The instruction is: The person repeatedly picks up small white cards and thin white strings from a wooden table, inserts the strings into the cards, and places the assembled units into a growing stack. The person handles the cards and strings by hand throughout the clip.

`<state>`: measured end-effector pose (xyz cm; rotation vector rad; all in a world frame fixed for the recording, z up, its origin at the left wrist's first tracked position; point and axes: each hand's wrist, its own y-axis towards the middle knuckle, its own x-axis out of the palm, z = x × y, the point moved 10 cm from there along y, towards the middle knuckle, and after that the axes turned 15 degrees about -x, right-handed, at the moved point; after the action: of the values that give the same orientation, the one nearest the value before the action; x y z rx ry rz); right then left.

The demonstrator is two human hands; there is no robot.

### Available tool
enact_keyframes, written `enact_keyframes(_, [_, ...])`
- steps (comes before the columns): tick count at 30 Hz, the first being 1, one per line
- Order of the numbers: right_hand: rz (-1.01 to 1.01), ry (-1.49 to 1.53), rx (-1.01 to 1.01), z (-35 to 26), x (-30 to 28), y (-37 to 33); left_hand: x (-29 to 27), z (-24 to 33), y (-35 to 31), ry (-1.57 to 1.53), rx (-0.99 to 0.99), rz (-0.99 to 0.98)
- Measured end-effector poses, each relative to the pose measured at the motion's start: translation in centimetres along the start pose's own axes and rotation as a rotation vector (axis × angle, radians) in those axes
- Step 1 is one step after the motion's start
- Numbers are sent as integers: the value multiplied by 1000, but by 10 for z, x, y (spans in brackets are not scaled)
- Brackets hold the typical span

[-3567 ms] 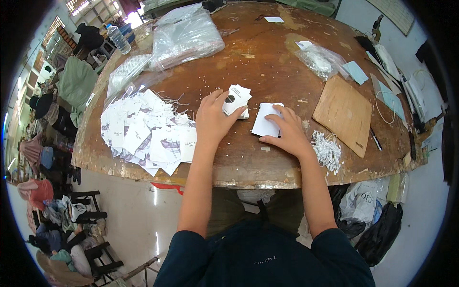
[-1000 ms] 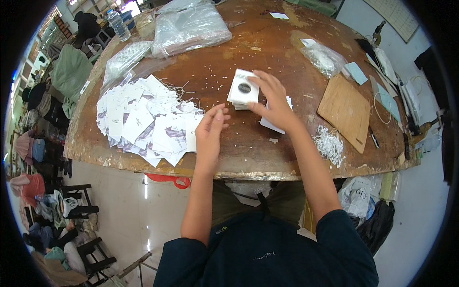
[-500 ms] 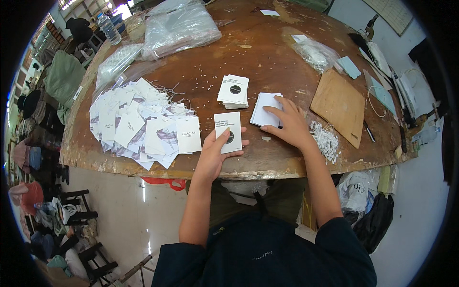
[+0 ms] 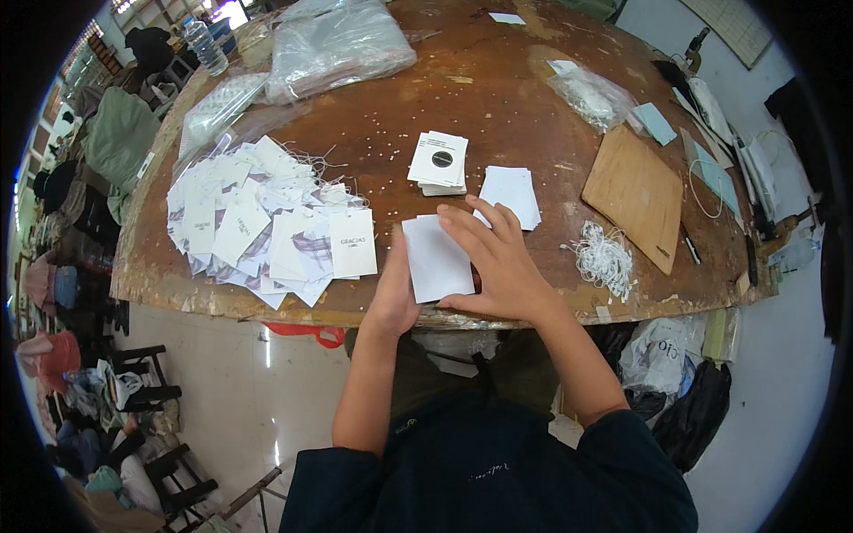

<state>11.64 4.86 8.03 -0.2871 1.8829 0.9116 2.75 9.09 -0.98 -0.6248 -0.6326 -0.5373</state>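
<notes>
My left hand [image 4: 395, 289] grips the left edge of a blank white card [image 4: 435, 266] near the table's front edge. My right hand [image 4: 506, 266] holds the same card from the right, fingertips at its upper corner and thumb at its lower one. The printed card seen earlier in the left hand is hidden, perhaps under the blank one. Just beyond the right fingers lies a stack of blank white cards [image 4: 515, 197]. Farther off sits a stack of printed cards with a dark round mark [image 4: 439, 160]. On the left spreads a heap of white tags with strings [image 4: 258, 226].
A bundle of white strings [image 4: 601, 260] lies right of my right hand, near a wooden board [image 4: 633, 200] and a pen [image 4: 690, 244]. Clear plastic bags [image 4: 338, 53] and a water bottle [image 4: 205, 49] stand at the far left. Small white bits dot the brown table.
My right hand has moved left from the blank stack to my left hand. A blank white card now shows between my hands, where the printed card was visible.
</notes>
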Motion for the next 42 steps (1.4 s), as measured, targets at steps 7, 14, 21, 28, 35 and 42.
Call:
enact_keyframes(7, [557,638,461,48,0,-24,9,0,-3,231,-42,-54])
enact_keyframes(14, [754,860,719,60,13,-46,8,-3,-4,266,18,51])
enact_keyframes(21, [799,939,661,54,10,-36,12,-1,-3,245,31,67])
enact_keyframes(28, [819,1000,671,54,17,-37,14,2,-6,301,54,89])
enact_keyframes(35, [816,965,680,54,16,-37,12,7,-10,274,148,146])
enact_keyframes(42, [825,976,708,56,18,-41,13,6,-7,318,170,184])
